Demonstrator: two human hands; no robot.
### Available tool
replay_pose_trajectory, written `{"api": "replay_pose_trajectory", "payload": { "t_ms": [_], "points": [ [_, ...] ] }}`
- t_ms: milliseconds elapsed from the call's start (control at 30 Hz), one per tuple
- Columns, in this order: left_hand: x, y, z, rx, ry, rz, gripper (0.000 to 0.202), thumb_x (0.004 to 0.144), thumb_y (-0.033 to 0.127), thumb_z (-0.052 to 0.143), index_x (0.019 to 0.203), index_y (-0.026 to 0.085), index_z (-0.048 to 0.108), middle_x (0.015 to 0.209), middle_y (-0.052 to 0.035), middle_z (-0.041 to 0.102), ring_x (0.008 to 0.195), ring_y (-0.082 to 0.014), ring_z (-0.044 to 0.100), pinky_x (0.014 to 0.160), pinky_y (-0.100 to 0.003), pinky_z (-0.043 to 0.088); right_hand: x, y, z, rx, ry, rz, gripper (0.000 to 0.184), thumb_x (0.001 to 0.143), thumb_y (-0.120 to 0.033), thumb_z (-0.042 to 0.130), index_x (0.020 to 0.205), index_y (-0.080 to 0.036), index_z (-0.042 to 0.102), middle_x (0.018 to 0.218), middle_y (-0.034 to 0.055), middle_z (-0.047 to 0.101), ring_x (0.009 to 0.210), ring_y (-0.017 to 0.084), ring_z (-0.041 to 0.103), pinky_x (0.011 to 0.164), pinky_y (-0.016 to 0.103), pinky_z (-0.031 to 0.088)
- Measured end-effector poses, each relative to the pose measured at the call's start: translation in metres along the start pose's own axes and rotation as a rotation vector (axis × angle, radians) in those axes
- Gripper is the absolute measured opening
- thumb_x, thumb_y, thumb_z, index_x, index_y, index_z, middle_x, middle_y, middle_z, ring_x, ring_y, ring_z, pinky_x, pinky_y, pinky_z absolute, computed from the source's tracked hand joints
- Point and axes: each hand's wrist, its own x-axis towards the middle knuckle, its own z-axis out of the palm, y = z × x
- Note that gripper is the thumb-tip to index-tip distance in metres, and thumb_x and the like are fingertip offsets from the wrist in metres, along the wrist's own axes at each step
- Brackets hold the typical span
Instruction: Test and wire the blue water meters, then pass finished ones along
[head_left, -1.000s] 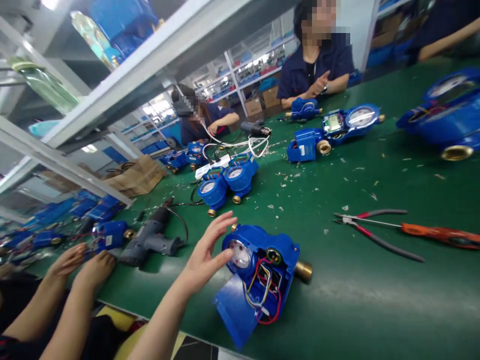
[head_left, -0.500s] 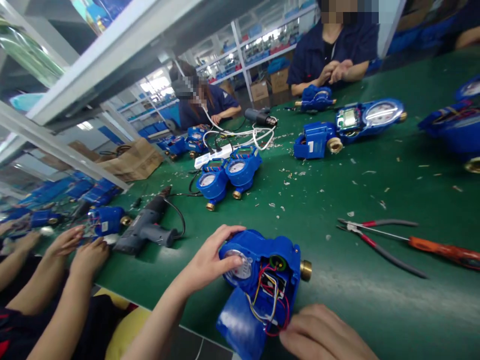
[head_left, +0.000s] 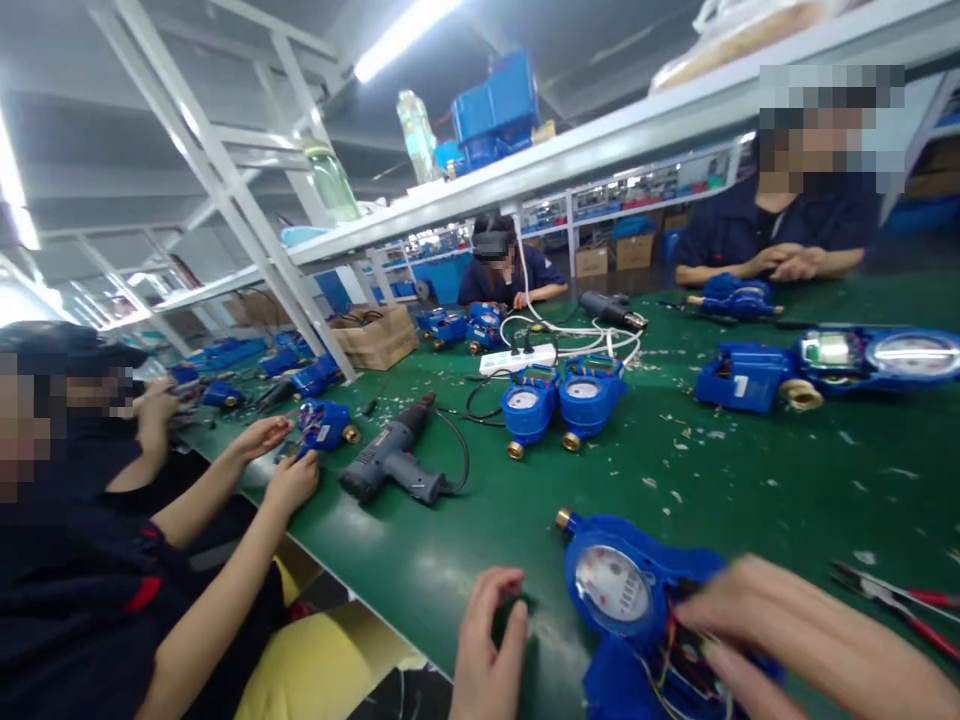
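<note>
A blue water meter (head_left: 622, 590) with a white dial and a brass end lies on the green table near the front edge. Its open compartment shows red, yellow and black wires (head_left: 675, 670). My right hand (head_left: 817, 640) lies over that compartment, fingers pointing left and smeared by motion, so its grip is unclear. Just left of the meter, my left hand (head_left: 487, 650) hovers at the table edge. Its thumb and fingers are loosely curved apart, and I see nothing in them.
Red-handled pliers (head_left: 900, 595) lie right of the meter. A grey electric screwdriver (head_left: 394, 465), two blue meters (head_left: 555, 400) and a white power strip (head_left: 517, 360) lie further back. A co-worker's hands (head_left: 292, 480) work at the left; other people sit across the table.
My left hand has let go of the meter and drawn back to its left. My right hand has come in over the wiring. The view has swung up and to the left.
</note>
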Motion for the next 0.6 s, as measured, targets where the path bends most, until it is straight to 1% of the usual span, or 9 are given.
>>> {"api": "replay_pose_trajectory", "payload": {
  "t_ms": [67,133,233,267,300,367,433,500,600],
  "points": [
    [-0.003,-0.007,-0.002,-0.016,-0.030,0.043,0.024,0.089,0.038,0.049,0.100,0.023,0.064,0.097,-0.0108,0.065,0.092,-0.0251,0.063,0.084,-0.043,0.052,0.078,-0.016,0.013,0.072,-0.348,0.191,0.019,0.091,-0.030,0.047,0.094,-0.024,0.064,0.092,0.0046,0.066,0.082,0.017,0.063,0.076,0.030,0.051],
    [0.011,-0.007,-0.025,-0.040,-0.038,0.079,0.018,0.087,0.040,0.055,0.097,0.030,0.066,0.095,-0.0089,0.067,0.091,-0.0246,0.063,0.079,-0.041,0.054,0.154,-0.031,0.053,0.053,-0.494,0.196,0.018,0.091,-0.026,0.049,0.087,-0.018,0.064,0.085,0.0035,0.065,0.080,0.016,0.062,0.075,0.031,0.051],
    [0.061,-0.006,-0.105,-0.046,0.120,0.085,0.023,0.086,0.043,0.058,0.107,0.035,0.061,0.110,-0.0072,0.064,0.099,-0.0227,0.060,0.074,-0.038,0.055,0.239,-0.045,0.136,-0.011,-0.650,0.180,0.021,0.089,-0.034,0.058,0.094,-0.014,0.062,0.091,0.0035,0.063,0.084,0.016,0.061,0.078,0.037,0.051],
    [0.080,-0.007,-0.139,-0.046,0.185,0.090,0.028,0.090,0.041,0.052,0.112,0.025,0.059,0.114,-0.0082,0.061,0.099,-0.0209,0.060,0.079,-0.039,0.054,0.257,-0.048,0.162,-0.039,-0.682,0.186,0.023,0.090,-0.035,0.059,0.097,-0.014,0.061,0.097,0.0047,0.062,0.089,0.017,0.060,0.080,0.038,0.051],
    [0.098,-0.011,-0.173,-0.046,0.249,0.092,0.031,0.094,0.038,0.044,0.113,0.018,0.059,0.112,-0.0070,0.062,0.099,-0.0218,0.061,0.081,-0.040,0.053,0.270,-0.050,0.186,-0.065,-0.714,0.199,0.024,0.090,-0.035,0.059,0.101,-0.014,0.060,0.102,0.0056,0.062,0.091,0.018,0.060,0.081,0.039,0.051],
    [0.128,-0.024,-0.231,-0.049,0.349,0.081,0.032,0.095,0.040,0.042,0.108,0.017,0.060,0.104,-0.0058,0.063,0.092,-0.0201,0.062,0.078,-0.038,0.053,0.284,-0.053,0.225,-0.112,-0.754,0.240,0.028,0.090,-0.036,0.058,0.108,-0.014,0.059,0.108,0.0070,0.060,0.095,0.019,0.060,0.083,0.040,0.051],
    [0.147,-0.043,-0.267,-0.052,0.406,0.053,0.041,0.097,0.043,0.032,0.099,0.016,0.062,0.086,-0.0033,0.063,0.079,-0.0163,0.063,0.071,-0.034,0.053,0.286,-0.054,0.254,-0.150,-0.776,0.291,0.032,0.090,-0.036,0.058,0.114,-0.015,0.056,0.112,0.0080,0.059,0.097,0.020,0.059,0.084,0.042,0.051],
    [0.159,-0.063,-0.285,-0.056,0.433,0.025,0.049,0.098,0.044,0.024,0.093,0.015,0.063,0.073,-0.0006,0.059,0.070,-0.0140,0.062,0.066,-0.031,0.052,0.281,-0.054,0.274,-0.183,-0.781,0.342,0.035,0.090,-0.036,0.058,0.118,-0.015,0.054,0.116,0.0088,0.057,0.100,0.021,0.058,0.085,0.043,0.050],
    [0.166,-0.081,-0.290,-0.052,0.424,0.006,0.045,0.098,0.044,0.028,0.095,0.016,0.063,0.075,-0.0008,0.060,0.069,-0.0142,0.062,0.064,-0.031,0.052,0.273,-0.051,0.294,-0.219,-0.760,0.404,0.038,0.090,-0.034,0.058,0.123,-0.016,0.051,0.121,0.0102,0.054,0.104,0.023,0.057,0.087,0.044,0.050]
  ]
}}
